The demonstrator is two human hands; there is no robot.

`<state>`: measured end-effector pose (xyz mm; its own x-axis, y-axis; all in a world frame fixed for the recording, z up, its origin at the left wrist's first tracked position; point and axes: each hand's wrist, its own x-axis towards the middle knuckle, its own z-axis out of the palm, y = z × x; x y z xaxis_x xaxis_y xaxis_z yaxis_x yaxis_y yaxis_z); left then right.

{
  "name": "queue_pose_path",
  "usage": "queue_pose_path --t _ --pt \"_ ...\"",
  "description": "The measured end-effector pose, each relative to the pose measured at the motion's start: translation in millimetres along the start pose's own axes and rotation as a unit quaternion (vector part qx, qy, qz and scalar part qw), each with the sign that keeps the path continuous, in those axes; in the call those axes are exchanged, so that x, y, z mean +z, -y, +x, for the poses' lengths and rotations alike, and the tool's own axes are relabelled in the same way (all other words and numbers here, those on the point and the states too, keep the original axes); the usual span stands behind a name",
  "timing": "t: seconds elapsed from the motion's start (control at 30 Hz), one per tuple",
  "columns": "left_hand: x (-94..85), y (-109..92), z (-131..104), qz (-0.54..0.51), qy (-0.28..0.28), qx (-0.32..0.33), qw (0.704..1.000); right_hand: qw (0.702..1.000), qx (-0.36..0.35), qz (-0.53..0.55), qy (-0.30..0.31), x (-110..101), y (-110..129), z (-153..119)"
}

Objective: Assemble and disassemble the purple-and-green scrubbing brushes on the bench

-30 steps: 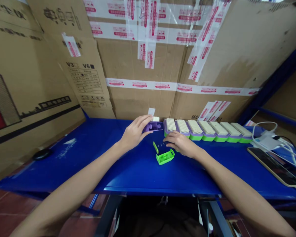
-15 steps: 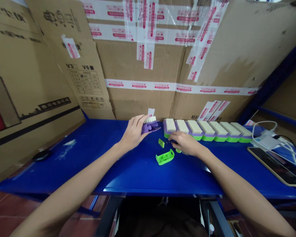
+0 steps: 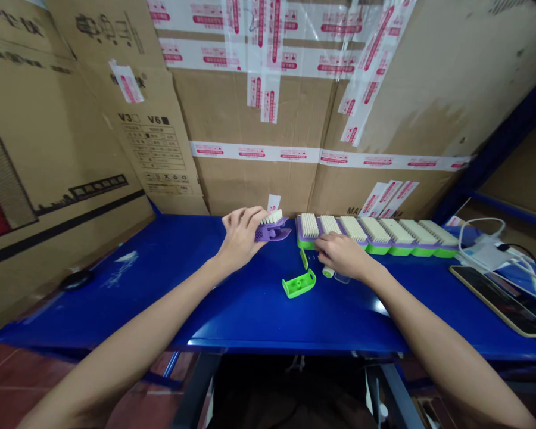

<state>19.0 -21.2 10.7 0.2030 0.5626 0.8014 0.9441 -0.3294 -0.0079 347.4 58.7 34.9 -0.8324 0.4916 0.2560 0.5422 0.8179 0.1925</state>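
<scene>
My left hand (image 3: pixel 245 235) is closed around a purple brush part (image 3: pixel 272 229) with white bristles on top, held tilted above the table. My right hand (image 3: pixel 343 255) is low over the table in front of the brush row, fingers curled together; what they hold, if anything, is hidden. Beside its fingertips stands a small green piece (image 3: pixel 304 258), with tiny parts too small to name near it. A white tube-like part with a green end (image 3: pixel 327 271) lies under this hand. Closer to me lies a hollow green shell (image 3: pixel 299 284), its inside facing up.
A row of several purple and green brushes (image 3: pixel 375 231), bristles up, runs along the back right of the blue table (image 3: pixel 250 316). A phone (image 3: pixel 502 301) and white cables (image 3: pixel 529 271) lie at right. Cardboard (image 3: pixel 259 179) walls the back. A black round object (image 3: pixel 75 280) lies left.
My right hand has shifted slightly right, uncovering more of the white tube-like part. The small green piece has moved right and turned. My left hand has tilted the purple brush part a little.
</scene>
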Motion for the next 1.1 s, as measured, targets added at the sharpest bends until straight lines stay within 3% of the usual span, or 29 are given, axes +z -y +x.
queue_pose_path --t 0.23,0.37,0.57,0.7,0.83,1.1 --pt "-0.5 -1.2 3.6 -0.018 -0.037 -0.036 0.998 0.991 -0.071 0.086 -0.072 -4.9 13.6 2.6" --pt "0.5 3.1 4.8 -0.046 -0.048 -0.035 0.997 0.981 -0.113 0.139 -0.069 -4.5 17.9 3.0" --pt "-0.2 -1.7 3.8 -0.127 -0.008 -0.159 0.979 0.99 -0.082 0.107 -0.042 2.7 11.2 4.6" --pt "1.2 -4.7 6.2 -0.222 0.01 -0.265 0.938 0.993 -0.06 0.084 -0.06 2.3 11.1 4.8" --pt "3.9 -5.7 11.0 -0.349 -0.001 -0.336 0.875 0.99 -0.051 0.102 -0.085 -2.2 18.1 4.4" --pt "9.0 -13.3 10.8 -0.531 0.073 -0.389 0.749 0.979 -0.069 0.158 -0.112 -5.9 33.7 4.6"
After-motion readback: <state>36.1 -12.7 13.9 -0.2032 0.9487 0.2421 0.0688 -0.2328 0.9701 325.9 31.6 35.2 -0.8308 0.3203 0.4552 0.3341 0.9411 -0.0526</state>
